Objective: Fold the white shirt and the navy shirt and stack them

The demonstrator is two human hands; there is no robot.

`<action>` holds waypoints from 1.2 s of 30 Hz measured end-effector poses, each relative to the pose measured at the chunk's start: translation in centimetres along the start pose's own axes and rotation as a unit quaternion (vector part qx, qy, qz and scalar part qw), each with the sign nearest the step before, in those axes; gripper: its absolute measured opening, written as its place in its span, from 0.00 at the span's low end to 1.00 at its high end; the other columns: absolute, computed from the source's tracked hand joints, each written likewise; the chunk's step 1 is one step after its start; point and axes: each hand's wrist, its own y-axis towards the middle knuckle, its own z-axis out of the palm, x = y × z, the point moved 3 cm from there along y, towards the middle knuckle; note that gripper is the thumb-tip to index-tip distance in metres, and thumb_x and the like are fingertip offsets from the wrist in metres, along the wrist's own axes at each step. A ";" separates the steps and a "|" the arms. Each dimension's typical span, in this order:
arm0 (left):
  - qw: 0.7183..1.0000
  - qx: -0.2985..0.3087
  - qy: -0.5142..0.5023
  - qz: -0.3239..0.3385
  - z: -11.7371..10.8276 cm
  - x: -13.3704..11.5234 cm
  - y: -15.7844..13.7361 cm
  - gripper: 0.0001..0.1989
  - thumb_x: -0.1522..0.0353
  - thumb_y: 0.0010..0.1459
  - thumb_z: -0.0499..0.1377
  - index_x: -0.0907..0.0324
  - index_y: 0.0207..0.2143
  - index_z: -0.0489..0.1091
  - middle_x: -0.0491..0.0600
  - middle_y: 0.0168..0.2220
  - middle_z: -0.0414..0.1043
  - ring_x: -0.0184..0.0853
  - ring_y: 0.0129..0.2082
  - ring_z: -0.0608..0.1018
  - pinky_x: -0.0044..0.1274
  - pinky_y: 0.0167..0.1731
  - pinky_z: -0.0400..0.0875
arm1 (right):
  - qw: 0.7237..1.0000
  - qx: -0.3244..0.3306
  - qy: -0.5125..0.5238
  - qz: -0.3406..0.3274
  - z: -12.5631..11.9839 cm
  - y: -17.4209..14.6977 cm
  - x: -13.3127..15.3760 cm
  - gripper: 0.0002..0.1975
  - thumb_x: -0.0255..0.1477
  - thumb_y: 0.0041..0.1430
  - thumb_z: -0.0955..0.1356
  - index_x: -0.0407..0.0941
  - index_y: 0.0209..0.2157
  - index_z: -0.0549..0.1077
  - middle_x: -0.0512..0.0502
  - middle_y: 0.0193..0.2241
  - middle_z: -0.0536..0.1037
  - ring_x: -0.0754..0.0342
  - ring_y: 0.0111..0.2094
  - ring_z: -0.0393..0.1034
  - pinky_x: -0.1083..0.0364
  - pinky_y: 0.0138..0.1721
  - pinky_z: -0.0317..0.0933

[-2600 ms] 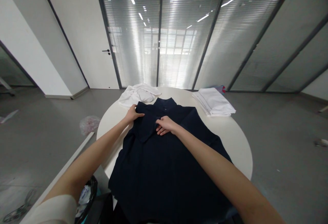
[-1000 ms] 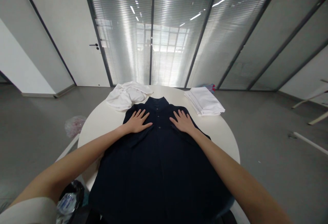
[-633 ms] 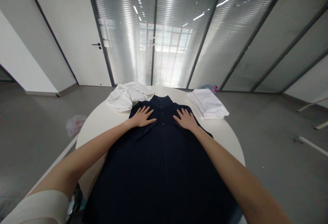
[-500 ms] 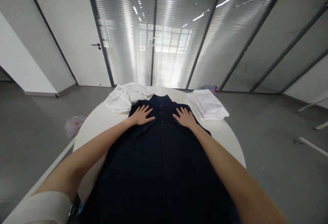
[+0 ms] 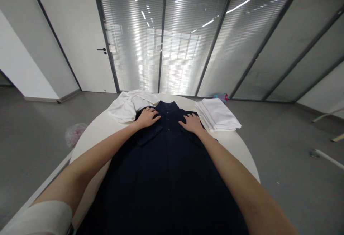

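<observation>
A dark navy button-front shirt (image 5: 168,163) lies spread front side up, its collar (image 5: 167,106) at the far end and its lower part running toward me out of view. My left hand (image 5: 147,117) rests palm down near the shoulder on the left, thumb apart and fingers a little bent on the cloth. On the opposite shoulder lies my right hand (image 5: 192,123) in much the same way, thumb stretched toward the button row. Neither hand visibly pinches the fabric. Short sleeves are folded in below both hands.
The shirt covers much of a round white table (image 5: 242,156). A crumpled white cloth (image 5: 126,106) sits at back left, and a folded white cloth stack (image 5: 219,115) at back right. A clear plastic bag (image 5: 75,134) is on the floor at left. Glass partitions (image 5: 180,66) stand behind.
Both hands remain on the shirt's shoulders. Their fingers, spread flat earlier, are now more bent and closer together. The camera view has shifted slightly.
</observation>
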 end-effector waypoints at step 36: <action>0.982 -0.072 0.141 0.100 3.0 -1.6 4.6 0.17 0.66 0.68 0.49 0.58 0.46 0.77 0.55 0.57 0.70 0.44 0.59 0.68 0.38 0.60 0.59 | 0.990 -0.107 0.057 -0.076 0.0 5.4 5.7 0.20 0.28 0.68 0.58 0.39 0.51 0.76 0.35 0.58 0.71 0.44 0.64 0.56 0.47 0.65 0.45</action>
